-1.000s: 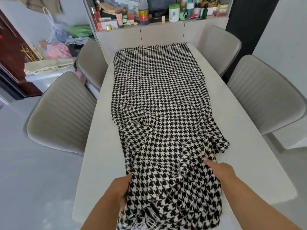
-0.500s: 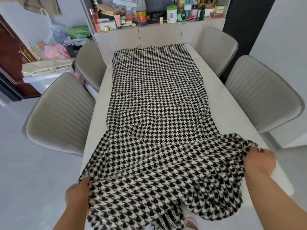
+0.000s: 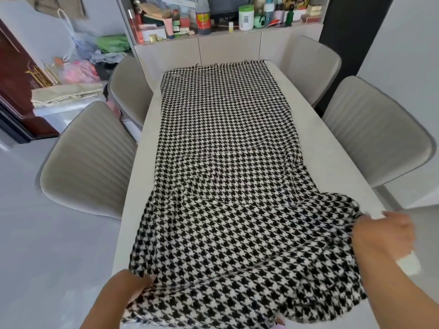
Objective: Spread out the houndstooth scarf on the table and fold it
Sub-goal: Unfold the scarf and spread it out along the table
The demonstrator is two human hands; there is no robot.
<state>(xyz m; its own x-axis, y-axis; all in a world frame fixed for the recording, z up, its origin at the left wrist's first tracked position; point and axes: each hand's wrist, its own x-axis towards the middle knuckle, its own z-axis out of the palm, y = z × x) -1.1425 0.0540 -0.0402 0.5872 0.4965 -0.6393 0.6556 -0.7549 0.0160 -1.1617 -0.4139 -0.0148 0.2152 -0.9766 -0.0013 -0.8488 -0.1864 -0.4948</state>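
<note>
The black-and-white houndstooth scarf [image 3: 223, 162] lies lengthwise along the pale table [image 3: 332, 162], flat at the far end where its fringe reaches the table's edge. The near part is pulled wide and hangs rumpled over the near edge. My left hand [image 3: 128, 284] grips the scarf's near left edge at the table's left corner. My right hand [image 3: 382, 236] grips the bunched right edge near the table's right side.
Two grey padded chairs [image 3: 88, 160] stand along the left side and two chairs [image 3: 373, 138] along the right. A cabinet shelf [image 3: 228, 32] crowded with bottles and boxes stands beyond the far end. Bags and cloth [image 3: 78, 67] are piled at the back left.
My hands have moved apart from the middle to the two sides, pulling the bunched near end of the scarf wide across the table.
</note>
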